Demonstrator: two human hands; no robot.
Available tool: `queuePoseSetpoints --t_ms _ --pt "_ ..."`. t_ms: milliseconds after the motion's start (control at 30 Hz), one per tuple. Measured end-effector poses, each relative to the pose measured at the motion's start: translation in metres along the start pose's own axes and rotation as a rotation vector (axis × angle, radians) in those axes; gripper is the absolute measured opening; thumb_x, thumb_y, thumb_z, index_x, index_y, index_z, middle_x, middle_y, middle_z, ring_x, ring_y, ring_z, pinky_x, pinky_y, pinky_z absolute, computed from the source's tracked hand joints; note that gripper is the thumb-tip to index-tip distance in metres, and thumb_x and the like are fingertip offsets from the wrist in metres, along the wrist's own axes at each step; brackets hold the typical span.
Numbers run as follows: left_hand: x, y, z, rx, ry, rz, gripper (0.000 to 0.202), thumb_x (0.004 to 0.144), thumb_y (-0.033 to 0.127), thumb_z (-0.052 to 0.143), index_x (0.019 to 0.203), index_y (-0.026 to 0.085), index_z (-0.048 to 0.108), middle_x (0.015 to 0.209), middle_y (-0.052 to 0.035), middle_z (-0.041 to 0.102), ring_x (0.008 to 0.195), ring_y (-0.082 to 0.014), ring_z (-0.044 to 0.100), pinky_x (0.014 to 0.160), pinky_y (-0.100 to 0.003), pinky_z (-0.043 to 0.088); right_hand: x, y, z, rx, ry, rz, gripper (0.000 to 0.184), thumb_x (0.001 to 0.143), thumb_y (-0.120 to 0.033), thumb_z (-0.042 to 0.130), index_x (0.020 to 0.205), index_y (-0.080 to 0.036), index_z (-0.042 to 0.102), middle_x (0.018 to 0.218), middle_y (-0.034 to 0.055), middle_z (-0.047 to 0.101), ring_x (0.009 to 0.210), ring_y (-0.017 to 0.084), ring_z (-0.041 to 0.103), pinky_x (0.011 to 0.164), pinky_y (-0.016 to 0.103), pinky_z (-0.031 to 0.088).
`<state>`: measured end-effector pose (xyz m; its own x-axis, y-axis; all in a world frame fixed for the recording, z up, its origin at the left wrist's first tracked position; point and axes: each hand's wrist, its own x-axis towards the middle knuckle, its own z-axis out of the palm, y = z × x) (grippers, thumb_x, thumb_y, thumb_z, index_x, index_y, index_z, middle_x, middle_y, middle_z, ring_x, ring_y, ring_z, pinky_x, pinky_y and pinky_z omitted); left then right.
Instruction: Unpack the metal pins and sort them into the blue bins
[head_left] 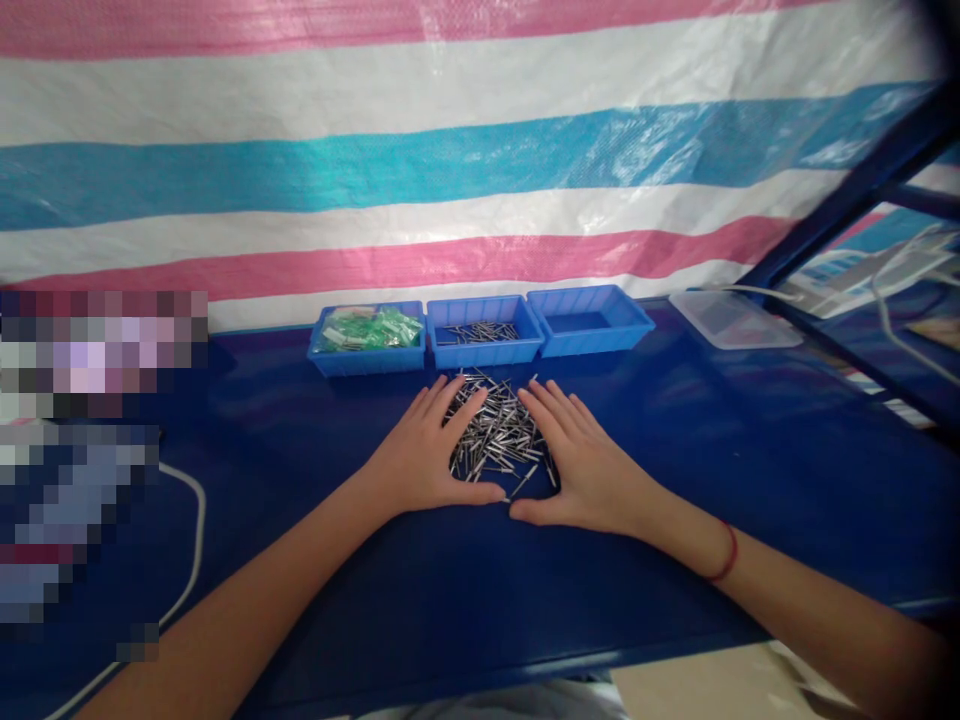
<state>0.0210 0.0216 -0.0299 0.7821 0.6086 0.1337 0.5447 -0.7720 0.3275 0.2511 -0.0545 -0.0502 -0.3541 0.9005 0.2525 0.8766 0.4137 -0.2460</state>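
A heap of silvery pop rivets [495,425] lies on the dark blue tabletop [450,590]. My left hand [431,450] curves round the heap's left side, fingers spread and thumb pointing inward. On the opposite side my right hand [581,460] is also open, its fingers along the heap's right edge. Both thumbs nearly meet at the near side, by a few stray rivets. Behind the heap stands a blue bin [487,352] with some rivets in it. Neither hand grips anything that I can see.
Left of that bin, another blue bin [367,362] holds green-and-clear plastic packets. A third blue bin [592,343] shows a bare floor. A translucent lid [731,320] lies at the right, near a dark metal frame [847,200]. A white cable [201,510] runs along the left.
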Motion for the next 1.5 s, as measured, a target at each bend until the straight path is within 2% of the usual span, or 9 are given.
queuePoseSetpoints --t_ms 133,333,500,700,933,1067,1300,1433,1500 --pt "0.001 0.004 0.006 -0.028 0.075 0.028 0.079 0.084 0.057 0.055 0.144 0.011 0.032 0.149 -0.0203 0.033 0.139 -0.0330 0.030 0.114 -0.049 0.027 0.033 -0.007 0.004 0.112 0.019 -0.103 0.100 0.067 -0.058 0.067 0.145 -0.009 0.028 0.149 0.0244 0.032 0.141 0.040 0.022 0.109 0.060 0.028" --pt "0.003 0.003 0.006 -0.063 0.178 -0.023 0.042 0.093 0.040 0.046 0.127 0.015 0.048 0.127 -0.0137 0.052 0.119 -0.0258 0.048 0.105 -0.044 0.039 0.045 -0.010 0.008 0.309 0.129 -0.187 0.043 0.073 -0.020 0.059 0.115 -0.019 0.050 0.122 0.0155 0.055 0.119 0.029 0.050 0.097 0.049 0.044" --pt "0.006 0.003 0.007 -0.096 0.175 -0.071 0.032 0.095 0.037 0.045 0.118 0.017 0.053 0.119 -0.0109 0.056 0.112 -0.0242 0.051 0.099 -0.042 0.042 0.049 -0.011 0.010 0.265 0.196 -0.149 0.026 0.078 -0.014 0.054 0.104 -0.020 0.054 0.112 0.0119 0.060 0.107 0.026 0.054 0.092 0.043 0.046" --pt "0.005 0.004 0.007 -0.178 0.280 -0.075 0.047 0.093 0.038 0.045 0.135 0.016 0.040 0.133 -0.0144 0.050 0.127 -0.0259 0.044 0.108 -0.045 0.036 0.062 -0.017 0.014 0.327 0.338 -0.081 0.017 0.078 -0.013 0.052 0.092 -0.022 0.055 0.098 0.0078 0.064 0.098 0.024 0.058 0.087 0.041 0.047" --pt "0.003 0.000 0.011 -0.192 0.217 -0.078 0.104 0.075 0.069 0.058 0.149 0.011 0.013 0.150 -0.0224 0.030 0.139 -0.0341 0.028 0.112 -0.054 0.029 0.081 -0.033 0.015 0.599 0.508 0.073 0.016 0.073 -0.014 0.047 0.086 -0.022 0.049 0.093 0.0050 0.062 0.089 0.019 0.061 0.083 0.036 0.049" --pt "0.004 -0.002 0.015 -0.190 0.223 -0.066 0.112 0.073 0.066 0.062 0.151 0.011 0.003 0.151 -0.0222 0.026 0.140 -0.0340 0.027 0.112 -0.052 0.029 0.083 -0.035 0.016 0.682 0.483 0.012 0.012 0.075 -0.013 0.041 0.077 -0.022 0.049 0.089 0.0055 0.061 0.088 0.019 0.060 0.083 0.036 0.049" --pt "0.003 -0.003 0.015 -0.157 0.236 -0.047 0.098 0.083 0.056 0.057 0.151 0.012 0.003 0.150 -0.0205 0.029 0.141 -0.0296 0.027 0.114 -0.048 0.029 0.080 -0.030 0.004 0.756 0.357 -0.007 0.014 0.080 -0.015 0.042 0.079 -0.021 0.054 0.093 0.0058 0.063 0.093 0.020 0.061 0.087 0.039 0.049" --pt "-0.008 -0.004 0.002 -0.069 0.112 0.012 0.105 0.073 0.074 0.055 0.152 0.019 0.012 0.155 -0.0181 0.019 0.144 -0.0383 0.012 0.114 -0.062 0.014 0.066 -0.017 -0.015 0.694 0.273 -0.041 0.014 0.088 -0.024 0.046 0.094 -0.020 0.059 0.100 0.0069 0.065 0.099 0.021 0.061 0.093 0.039 0.047" --pt "-0.015 -0.006 -0.004 -0.021 0.036 0.025 0.114 0.063 0.082 0.055 0.152 0.024 0.014 0.158 -0.0161 0.012 0.143 -0.0448 0.003 0.110 -0.070 0.007 0.049 -0.010 -0.021 0.579 0.221 -0.076 0.028 0.087 -0.034 0.054 0.111 -0.020 0.056 0.115 0.0106 0.062 0.112 0.024 0.057 0.099 0.042 0.044"
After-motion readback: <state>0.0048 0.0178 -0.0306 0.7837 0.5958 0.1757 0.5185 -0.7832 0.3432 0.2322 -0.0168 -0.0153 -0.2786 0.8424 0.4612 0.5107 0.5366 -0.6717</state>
